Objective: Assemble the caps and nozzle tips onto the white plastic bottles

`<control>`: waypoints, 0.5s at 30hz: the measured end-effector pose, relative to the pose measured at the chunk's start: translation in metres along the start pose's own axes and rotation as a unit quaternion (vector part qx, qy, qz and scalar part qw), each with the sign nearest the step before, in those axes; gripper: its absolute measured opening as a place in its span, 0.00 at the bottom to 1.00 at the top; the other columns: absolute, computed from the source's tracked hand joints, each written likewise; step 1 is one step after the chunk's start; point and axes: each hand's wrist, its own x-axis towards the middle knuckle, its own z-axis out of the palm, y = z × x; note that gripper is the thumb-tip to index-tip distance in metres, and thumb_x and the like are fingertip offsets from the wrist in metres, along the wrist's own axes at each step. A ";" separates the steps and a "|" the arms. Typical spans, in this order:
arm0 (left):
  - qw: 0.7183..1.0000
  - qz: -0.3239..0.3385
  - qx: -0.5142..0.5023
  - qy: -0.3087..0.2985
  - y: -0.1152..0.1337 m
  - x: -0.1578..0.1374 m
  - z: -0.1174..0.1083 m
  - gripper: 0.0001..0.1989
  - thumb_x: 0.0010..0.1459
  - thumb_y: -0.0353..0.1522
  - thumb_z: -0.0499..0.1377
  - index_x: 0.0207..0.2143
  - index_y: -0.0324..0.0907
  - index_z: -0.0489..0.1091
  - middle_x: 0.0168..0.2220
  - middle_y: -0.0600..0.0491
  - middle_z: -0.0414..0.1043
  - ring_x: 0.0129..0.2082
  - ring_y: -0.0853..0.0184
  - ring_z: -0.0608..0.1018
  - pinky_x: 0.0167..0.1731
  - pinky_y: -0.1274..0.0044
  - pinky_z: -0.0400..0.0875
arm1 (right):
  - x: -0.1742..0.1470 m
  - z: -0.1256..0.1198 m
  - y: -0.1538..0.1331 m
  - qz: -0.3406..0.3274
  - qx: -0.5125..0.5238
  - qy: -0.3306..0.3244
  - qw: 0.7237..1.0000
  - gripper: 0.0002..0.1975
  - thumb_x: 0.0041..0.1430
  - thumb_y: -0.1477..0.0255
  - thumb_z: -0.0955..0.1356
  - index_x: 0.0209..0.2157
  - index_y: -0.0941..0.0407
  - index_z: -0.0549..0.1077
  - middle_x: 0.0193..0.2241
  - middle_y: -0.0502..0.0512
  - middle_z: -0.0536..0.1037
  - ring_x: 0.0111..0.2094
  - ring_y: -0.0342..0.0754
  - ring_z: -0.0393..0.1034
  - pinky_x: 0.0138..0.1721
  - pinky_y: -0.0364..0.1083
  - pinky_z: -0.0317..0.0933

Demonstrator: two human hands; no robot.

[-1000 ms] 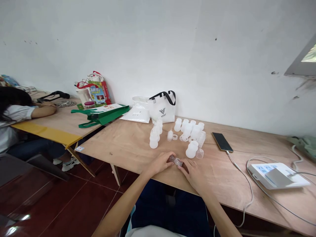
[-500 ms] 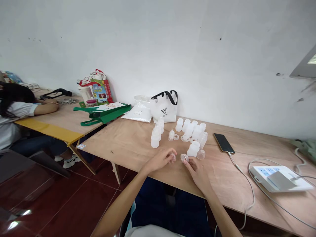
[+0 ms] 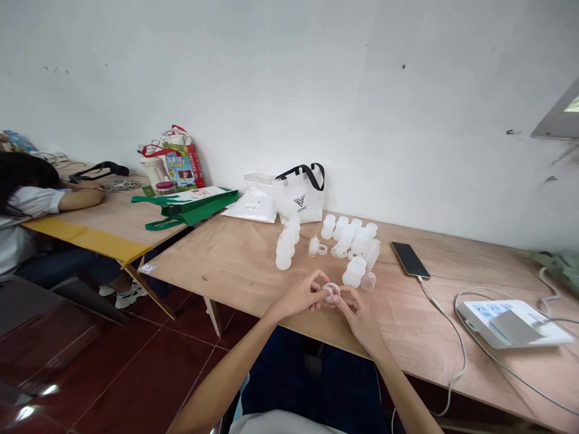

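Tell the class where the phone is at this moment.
In the head view, the phone lies on the wooden table, right of centre, between the clustered plastic pieces and the white box, a pale cable at its near end.

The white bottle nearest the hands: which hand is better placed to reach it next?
Probably the right hand: it lies just short of that white bottle, while the left hand is farther off, leftward. Both hands meet at the clear ring.

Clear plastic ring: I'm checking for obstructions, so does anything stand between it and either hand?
Nothing visible does: left hand and right hand are both at the clear plastic ring; white containers are beyond.
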 end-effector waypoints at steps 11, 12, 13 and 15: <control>0.998 -0.030 0.042 0.023 0.004 -0.001 0.007 0.18 0.61 0.47 0.57 0.31 0.43 0.62 0.23 0.59 0.67 0.20 0.72 0.68 0.21 0.80 0.61 | -0.005 0.002 -0.010 -0.036 -0.001 -0.034 0.999 0.20 0.66 0.53 0.67 0.56 0.46 0.72 0.52 0.55 0.81 0.47 0.55 0.79 0.51 0.54 0.72; 0.998 -0.031 0.052 0.031 0.003 -0.001 0.008 0.17 0.61 0.46 0.57 0.30 0.43 0.61 0.23 0.59 0.67 0.20 0.72 0.68 0.21 0.80 0.61 | -0.005 0.003 -0.012 -0.032 0.003 -0.034 0.999 0.20 0.66 0.54 0.68 0.55 0.46 0.72 0.52 0.55 0.81 0.49 0.55 0.79 0.51 0.54 0.73; 0.997 -0.030 0.061 0.037 0.003 0.000 0.009 0.17 0.61 0.45 0.57 0.29 0.43 0.60 0.23 0.59 0.67 0.20 0.73 0.68 0.21 0.80 0.61 | -0.005 0.004 -0.013 -0.028 0.007 -0.031 0.999 0.20 0.65 0.54 0.69 0.55 0.46 0.73 0.51 0.55 0.81 0.49 0.56 0.79 0.51 0.54 0.73; 0.997 -0.023 0.069 0.037 0.002 0.001 0.011 0.16 0.62 0.45 0.56 0.30 0.42 0.61 0.24 0.58 0.68 0.21 0.73 0.69 0.22 0.80 0.62 | -0.005 0.005 -0.016 -0.024 0.012 -0.019 0.999 0.19 0.64 0.55 0.69 0.52 0.47 0.73 0.49 0.55 0.82 0.49 0.56 0.80 0.50 0.53 0.74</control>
